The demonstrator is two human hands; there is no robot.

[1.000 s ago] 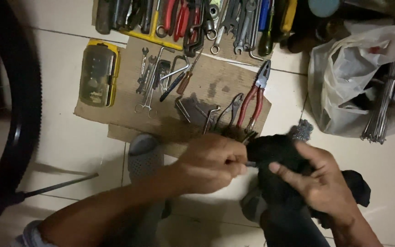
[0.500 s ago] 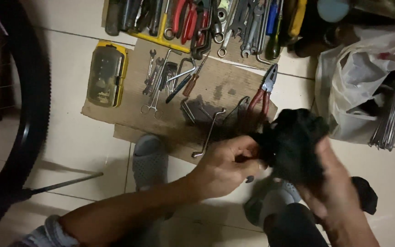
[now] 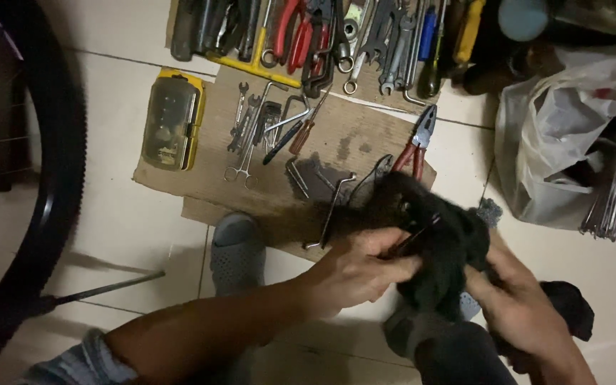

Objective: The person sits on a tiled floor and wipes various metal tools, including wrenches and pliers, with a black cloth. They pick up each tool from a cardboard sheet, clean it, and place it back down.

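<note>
Raised black cloth, thin tool seemingly angled up-right

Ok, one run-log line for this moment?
left hand: pinching thin tool in black cloth | right hand: gripping cloth from below | cardboard: tools laid out

I count two hands, one black rag, one yellow bit case, one grey slipper, one white bag.

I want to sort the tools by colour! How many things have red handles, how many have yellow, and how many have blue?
Red-handled pliers: 2, one pair on the cardboard, one pair in the top row
Yellow: 2, a bit case and a yellow-handled tool
Blue-handled tool: 1
Total: 5
</note>
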